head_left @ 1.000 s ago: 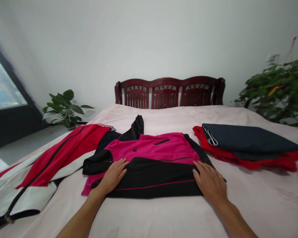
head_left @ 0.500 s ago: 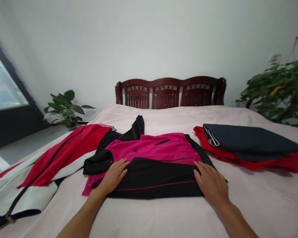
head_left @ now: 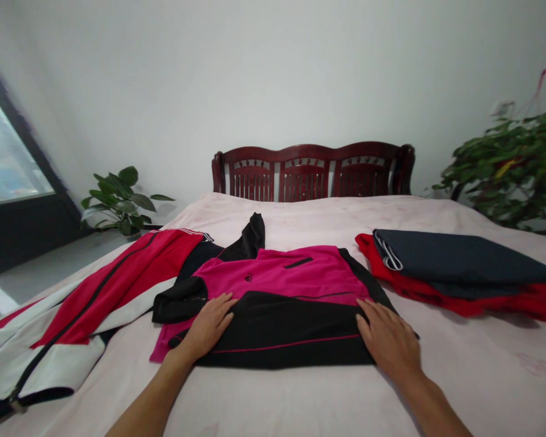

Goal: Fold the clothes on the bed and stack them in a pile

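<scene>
A magenta and black jacket (head_left: 273, 273) lies sideways on the bed, its collar end to the left. One black sleeve (head_left: 282, 328) with a thin pink stripe is laid along its near side. Flat on the left end of that sleeve rests my left hand (head_left: 210, 323), fingers stretched out. My right hand (head_left: 388, 335) presses flat on the right end of the sleeve near the hem, its fingers also extended. Neither hand grips the cloth. The other black sleeve (head_left: 253, 235) sticks out behind the collar end.
A red, white and navy zip jacket (head_left: 118, 291) spreads out on the left. Dark blue folded clothing (head_left: 464, 255) sits on red clothing (head_left: 464, 303) at the right. A pale pink sheet (head_left: 309, 400) covers the bed before a wooden headboard (head_left: 304, 173). Plants (head_left: 122, 200) flank the bed.
Both hands stay in place on the black sleeve, and the jacket lies as before. Only a very slight shift of the view shows.
</scene>
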`<state>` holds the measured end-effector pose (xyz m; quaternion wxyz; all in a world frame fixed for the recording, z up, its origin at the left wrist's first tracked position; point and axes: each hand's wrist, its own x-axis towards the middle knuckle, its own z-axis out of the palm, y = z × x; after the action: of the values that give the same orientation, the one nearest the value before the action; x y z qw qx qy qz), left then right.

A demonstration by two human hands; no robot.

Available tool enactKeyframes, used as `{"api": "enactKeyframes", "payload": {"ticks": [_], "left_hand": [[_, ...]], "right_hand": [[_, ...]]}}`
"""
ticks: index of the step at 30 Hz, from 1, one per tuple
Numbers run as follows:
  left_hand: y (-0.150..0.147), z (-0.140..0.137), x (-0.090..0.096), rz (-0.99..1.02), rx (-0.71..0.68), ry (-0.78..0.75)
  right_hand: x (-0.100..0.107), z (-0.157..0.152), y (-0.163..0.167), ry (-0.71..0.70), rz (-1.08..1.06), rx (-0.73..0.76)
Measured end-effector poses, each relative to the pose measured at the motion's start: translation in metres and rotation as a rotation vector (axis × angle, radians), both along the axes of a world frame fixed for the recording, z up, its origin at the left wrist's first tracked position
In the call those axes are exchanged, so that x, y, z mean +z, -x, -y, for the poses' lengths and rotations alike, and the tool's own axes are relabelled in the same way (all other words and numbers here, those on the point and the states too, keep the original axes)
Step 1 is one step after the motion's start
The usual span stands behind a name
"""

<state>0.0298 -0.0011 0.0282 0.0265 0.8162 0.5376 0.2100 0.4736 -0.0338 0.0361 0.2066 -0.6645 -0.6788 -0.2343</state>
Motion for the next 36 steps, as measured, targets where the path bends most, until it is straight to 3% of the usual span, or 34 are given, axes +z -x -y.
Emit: {"api": "enactKeyframes", "payload": {"ticks": [36], "left_hand": [[0.0016, -0.0018, -0.0042, -0.018, -0.025, -0.066]], "right_hand": [[-0.0034, -0.0022, -0.0032, -0.023, 0.029, 0.017]]}}
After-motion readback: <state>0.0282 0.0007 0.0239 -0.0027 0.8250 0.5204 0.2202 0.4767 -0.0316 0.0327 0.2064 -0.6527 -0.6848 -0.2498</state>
